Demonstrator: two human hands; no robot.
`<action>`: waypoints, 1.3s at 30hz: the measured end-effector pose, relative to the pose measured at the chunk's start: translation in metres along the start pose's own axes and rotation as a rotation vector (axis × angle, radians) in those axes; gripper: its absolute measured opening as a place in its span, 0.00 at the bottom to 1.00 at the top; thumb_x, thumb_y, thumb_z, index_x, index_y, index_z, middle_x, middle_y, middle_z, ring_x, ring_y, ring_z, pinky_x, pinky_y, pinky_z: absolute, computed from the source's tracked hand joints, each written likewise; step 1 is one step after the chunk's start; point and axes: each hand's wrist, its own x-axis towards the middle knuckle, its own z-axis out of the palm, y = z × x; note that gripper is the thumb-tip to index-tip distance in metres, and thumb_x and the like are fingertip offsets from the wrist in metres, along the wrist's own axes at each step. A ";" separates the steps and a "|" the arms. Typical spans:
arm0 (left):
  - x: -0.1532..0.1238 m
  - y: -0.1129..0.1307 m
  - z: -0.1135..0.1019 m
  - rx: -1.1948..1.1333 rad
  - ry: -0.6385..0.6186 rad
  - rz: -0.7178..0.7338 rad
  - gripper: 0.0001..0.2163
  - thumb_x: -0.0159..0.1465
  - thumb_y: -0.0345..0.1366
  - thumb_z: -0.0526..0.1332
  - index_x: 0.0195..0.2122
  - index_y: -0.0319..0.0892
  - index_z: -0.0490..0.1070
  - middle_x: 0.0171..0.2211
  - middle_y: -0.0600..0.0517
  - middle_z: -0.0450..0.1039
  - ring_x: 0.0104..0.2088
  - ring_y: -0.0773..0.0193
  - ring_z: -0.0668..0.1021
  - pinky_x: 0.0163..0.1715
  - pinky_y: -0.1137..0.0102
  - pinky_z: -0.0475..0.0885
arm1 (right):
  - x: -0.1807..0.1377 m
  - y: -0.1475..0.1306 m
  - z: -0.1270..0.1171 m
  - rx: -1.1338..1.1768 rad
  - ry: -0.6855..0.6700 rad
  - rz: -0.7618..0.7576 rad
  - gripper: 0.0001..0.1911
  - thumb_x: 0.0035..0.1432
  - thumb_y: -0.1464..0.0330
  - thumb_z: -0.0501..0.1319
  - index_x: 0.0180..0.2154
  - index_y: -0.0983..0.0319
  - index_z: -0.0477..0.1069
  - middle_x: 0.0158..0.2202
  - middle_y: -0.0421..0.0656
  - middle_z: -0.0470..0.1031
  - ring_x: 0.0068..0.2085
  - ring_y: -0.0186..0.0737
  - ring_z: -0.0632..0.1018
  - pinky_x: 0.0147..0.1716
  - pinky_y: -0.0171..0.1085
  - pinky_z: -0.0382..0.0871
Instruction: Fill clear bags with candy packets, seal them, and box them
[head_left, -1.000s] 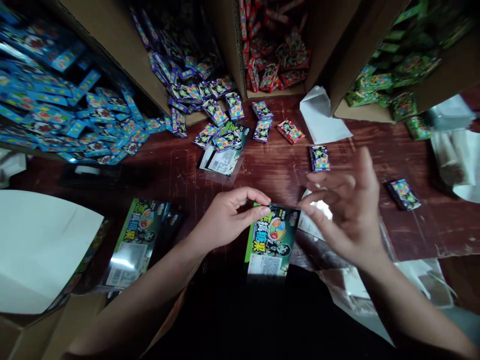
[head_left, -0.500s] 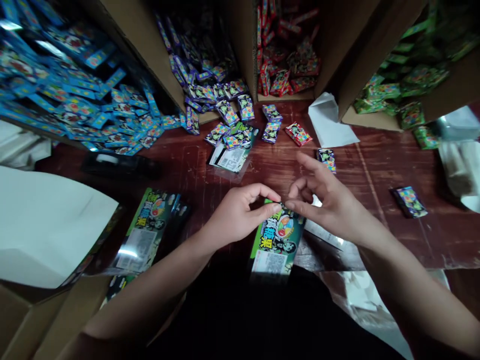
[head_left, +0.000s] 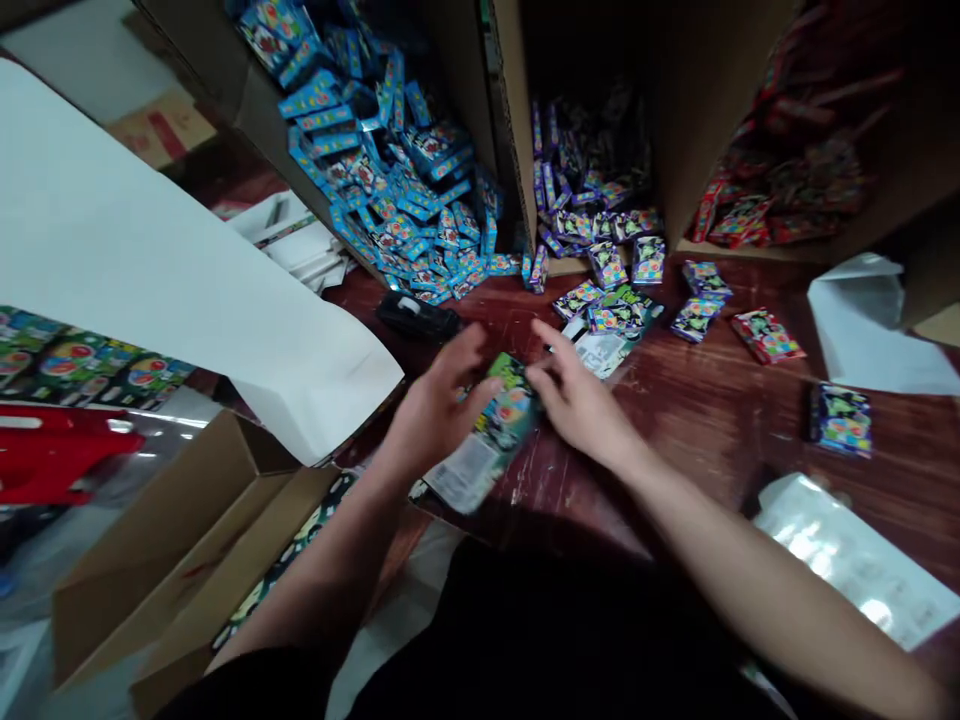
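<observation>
Both my hands hold a green printed packet (head_left: 491,440) with a white label over the dark red table (head_left: 697,440). My left hand (head_left: 435,410) grips its left side with fingers curled around it. My right hand (head_left: 577,400) pinches its upper right edge. The packet is tilted and somewhat blurred. A black tape dispenser (head_left: 418,316) lies just beyond my left hand.
Cardboard boxes at the back spill small candy packs: blue (head_left: 390,190), purple (head_left: 592,215), red (head_left: 757,215). Loose packs (head_left: 840,418) dot the table. A large white sheet (head_left: 150,260) covers the left. An open brown carton (head_left: 172,560) stands lower left. Clear bags (head_left: 855,560) lie right.
The view has swung left and the packet has moved left with both hands on it. My right hand, open a second ago, now pinches the packet's edge.
</observation>
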 end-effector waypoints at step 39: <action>0.022 0.032 0.121 -0.309 -0.752 0.079 0.16 0.70 0.37 0.55 0.58 0.43 0.69 0.49 0.47 0.77 0.47 0.57 0.78 0.52 0.60 0.72 | -0.123 0.050 -0.084 -0.466 0.352 0.049 0.26 0.66 0.62 0.64 0.62 0.62 0.63 0.55 0.54 0.72 0.56 0.54 0.73 0.56 0.56 0.71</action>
